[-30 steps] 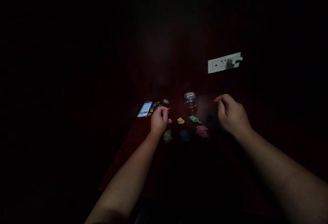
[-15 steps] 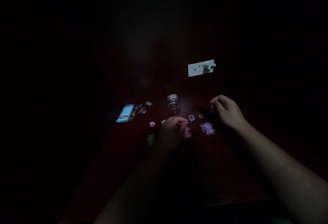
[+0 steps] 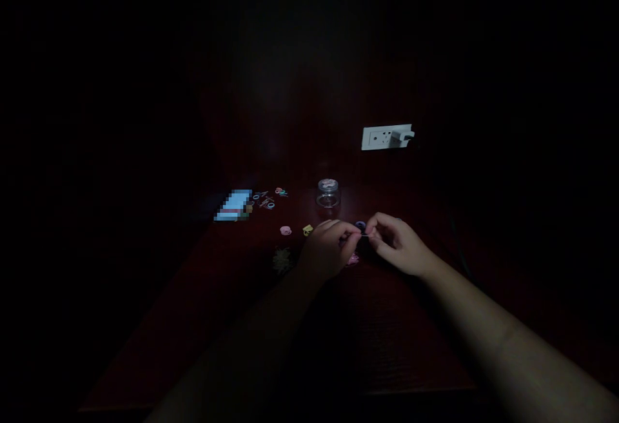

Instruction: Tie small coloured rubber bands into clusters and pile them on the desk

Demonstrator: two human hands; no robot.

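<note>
My left hand (image 3: 331,249) and my right hand (image 3: 399,242) meet over the dark red table. A thin pale strip (image 3: 365,235) stretches between their pinched fingertips; its exact kind is too small to tell. Just behind it lies a purple coil (image 3: 360,224), partly covered by my fingers. Below my left fingertips shows part of a pink pile of thin strands (image 3: 353,259). To the left of my left hand are a yellow coil (image 3: 307,230), a pink coil (image 3: 285,231) and a pale greenish pile of strands (image 3: 282,260).
A clear lidded jar (image 3: 328,195) stands behind the hands. Small coloured bands (image 3: 265,202) lie scattered beside a lit, blurred-out screen (image 3: 234,205) at the left. A wall socket (image 3: 387,137) with a plug is at the back right. Surroundings are very dark.
My right hand has moved left and down to my left hand and now pinches the strip's other end. It now covers the purple pile and the orange coil. The view has shifted slightly.
</note>
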